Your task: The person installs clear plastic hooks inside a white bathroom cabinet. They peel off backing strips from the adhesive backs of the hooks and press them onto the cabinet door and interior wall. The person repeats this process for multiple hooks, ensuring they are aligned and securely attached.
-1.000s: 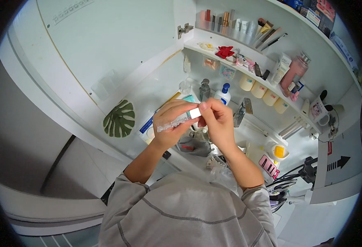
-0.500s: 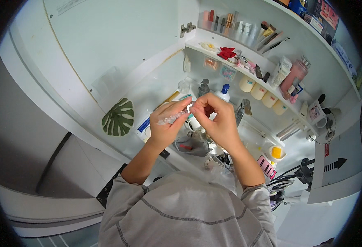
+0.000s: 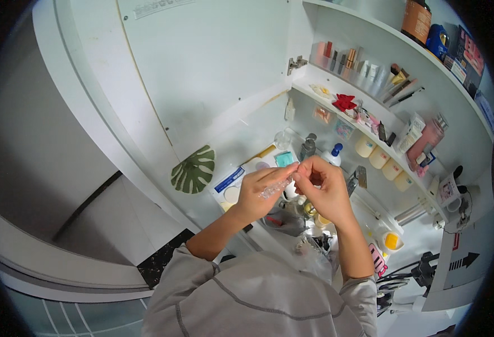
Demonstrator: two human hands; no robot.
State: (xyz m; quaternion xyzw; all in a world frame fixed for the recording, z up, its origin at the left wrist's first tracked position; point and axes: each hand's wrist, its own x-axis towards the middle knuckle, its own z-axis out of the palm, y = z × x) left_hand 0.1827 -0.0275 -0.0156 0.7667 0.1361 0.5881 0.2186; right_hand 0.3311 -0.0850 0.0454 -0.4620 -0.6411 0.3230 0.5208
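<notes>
My left hand (image 3: pixel 253 195) is closed around a crinkled piece of clear plastic (image 3: pixel 275 189), possibly a small bag or wrap, which sticks out below the fingers. Its fingertips meet those of my right hand (image 3: pixel 326 191), whose thumb and forefinger are pinched together at the upper end of the plastic. What lies within that pinch is too small to make out. Beneath both hands is a crowded counter with a grey pouch (image 3: pixel 285 221). Just beyond the fingers are a teal packet (image 3: pixel 284 159) and a white pump bottle with a blue top (image 3: pixel 334 154).
An open cabinet at the right has shelves with lipsticks (image 3: pixel 350 58), a red bow (image 3: pixel 344 102) and a pink bottle (image 3: pixel 426 140). Cream cups (image 3: pixel 378 158) hang below. A green leaf-shaped mat (image 3: pixel 193 171) lies at left. Black cables (image 3: pixel 393 283) bunch at lower right.
The whole view has shifted, so the hands and counter appear farther right and lower. Both hands stay together at the plastic; a small white patch between them no longer shows.
</notes>
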